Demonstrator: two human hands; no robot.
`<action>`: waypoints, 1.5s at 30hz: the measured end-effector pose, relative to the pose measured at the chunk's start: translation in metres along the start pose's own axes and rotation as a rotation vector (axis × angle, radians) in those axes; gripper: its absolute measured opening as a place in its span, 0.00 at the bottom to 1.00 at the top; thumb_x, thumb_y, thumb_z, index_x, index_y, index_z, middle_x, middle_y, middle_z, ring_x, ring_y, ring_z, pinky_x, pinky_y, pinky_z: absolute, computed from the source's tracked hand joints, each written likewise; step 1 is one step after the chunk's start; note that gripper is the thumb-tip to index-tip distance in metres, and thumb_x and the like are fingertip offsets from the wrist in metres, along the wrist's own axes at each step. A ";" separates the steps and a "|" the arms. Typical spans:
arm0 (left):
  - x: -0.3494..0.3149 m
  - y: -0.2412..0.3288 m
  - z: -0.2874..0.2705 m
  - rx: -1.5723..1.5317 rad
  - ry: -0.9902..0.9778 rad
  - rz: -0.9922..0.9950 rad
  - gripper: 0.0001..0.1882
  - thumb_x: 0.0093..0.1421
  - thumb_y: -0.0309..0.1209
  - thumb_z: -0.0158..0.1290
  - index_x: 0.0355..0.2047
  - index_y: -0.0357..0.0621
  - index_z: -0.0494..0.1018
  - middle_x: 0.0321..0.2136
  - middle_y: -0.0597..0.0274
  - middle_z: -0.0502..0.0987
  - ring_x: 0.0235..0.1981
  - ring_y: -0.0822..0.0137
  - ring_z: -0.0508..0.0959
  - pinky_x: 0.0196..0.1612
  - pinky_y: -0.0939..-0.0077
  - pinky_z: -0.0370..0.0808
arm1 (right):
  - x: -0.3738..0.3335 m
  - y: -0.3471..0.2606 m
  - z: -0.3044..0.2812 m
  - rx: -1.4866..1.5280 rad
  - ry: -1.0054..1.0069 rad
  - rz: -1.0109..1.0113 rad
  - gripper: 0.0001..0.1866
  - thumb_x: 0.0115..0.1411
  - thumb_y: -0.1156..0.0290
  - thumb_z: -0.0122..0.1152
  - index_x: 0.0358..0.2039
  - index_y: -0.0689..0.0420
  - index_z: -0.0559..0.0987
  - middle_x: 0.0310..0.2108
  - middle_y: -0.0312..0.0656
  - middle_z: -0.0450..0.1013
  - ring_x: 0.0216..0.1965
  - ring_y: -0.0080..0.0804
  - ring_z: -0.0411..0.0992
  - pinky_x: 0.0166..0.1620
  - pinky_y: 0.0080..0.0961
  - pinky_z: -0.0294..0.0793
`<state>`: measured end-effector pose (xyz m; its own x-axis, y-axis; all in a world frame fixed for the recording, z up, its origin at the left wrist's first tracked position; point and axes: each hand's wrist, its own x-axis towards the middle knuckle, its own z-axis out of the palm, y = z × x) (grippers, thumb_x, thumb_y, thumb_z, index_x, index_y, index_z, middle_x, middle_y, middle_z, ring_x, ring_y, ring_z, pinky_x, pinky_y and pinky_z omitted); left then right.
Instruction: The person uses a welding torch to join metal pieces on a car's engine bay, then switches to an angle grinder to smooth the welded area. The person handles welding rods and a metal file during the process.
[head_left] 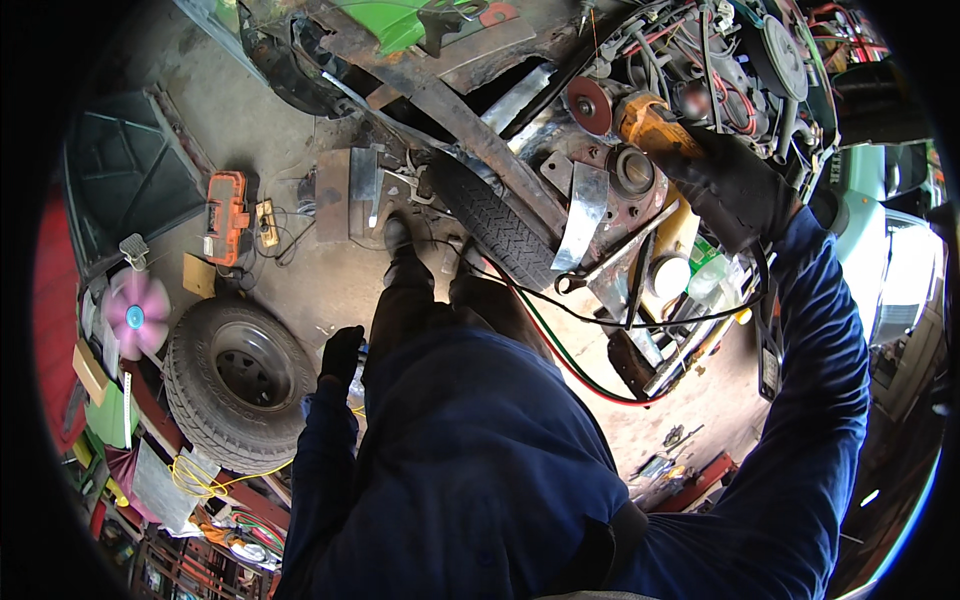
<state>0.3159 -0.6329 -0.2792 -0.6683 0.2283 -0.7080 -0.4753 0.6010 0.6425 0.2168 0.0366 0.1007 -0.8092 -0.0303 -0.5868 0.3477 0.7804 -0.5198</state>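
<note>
My right hand, in a black glove, is closed round an angle grinder with an orange-yellow body. The grinder's reddish disc is raised over the rusty vehicle frame, beside the engine. Just below the disc are a round metal mount on the frame and a bent piece of bright sheet metal. A long spanner lies close by. Down at my left side hangs my gloved left hand; its dark fingers cannot be made out, and a bluish bit shows beside it.
A tyre lies under the frame before my feet. Red, green and black hoses loop beside my legs. To the left are a loose wheel, a spinning pink fan, an orange case and a power strip with cables.
</note>
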 end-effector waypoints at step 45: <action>-0.110 0.466 0.158 0.110 -0.889 0.685 0.45 0.71 0.60 0.58 0.72 0.36 0.59 0.56 0.45 0.80 0.56 0.59 0.82 0.60 0.62 0.78 | -0.090 -0.019 0.186 0.092 1.241 -0.087 0.16 0.79 0.63 0.53 0.49 0.66 0.76 0.38 0.53 0.78 0.35 0.45 0.78 0.41 0.41 0.78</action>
<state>0.2583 -0.2571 0.0513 -0.1034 0.9739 -0.2020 -0.0830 0.1939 0.9775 0.3711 -0.0915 0.0481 -0.7138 0.5693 0.4079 0.2620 0.7572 -0.5984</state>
